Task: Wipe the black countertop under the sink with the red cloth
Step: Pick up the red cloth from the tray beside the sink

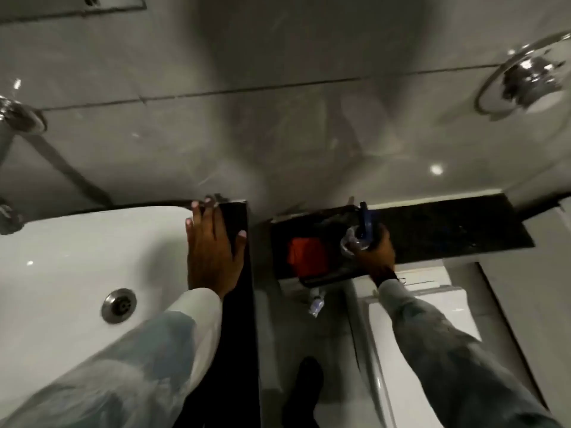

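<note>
A red cloth (308,256) lies folded in a dark tray on the lower black ledge (448,225) right of the sink. My left hand (213,242) rests flat, fingers spread, on the black countertop strip (238,319) beside the white sink basin (77,257). My right hand (375,251) reaches over the ledge and is shut on a clear plastic bottle with a blue spray top (358,236), just right of the red cloth.
Grey tiled wall fills the upper view, with a chrome fitting (531,78) at upper right and a tap (18,115) at left. A white toilet cistern (426,304) stands below the ledge. My dark shoe (304,393) shows on the grey floor.
</note>
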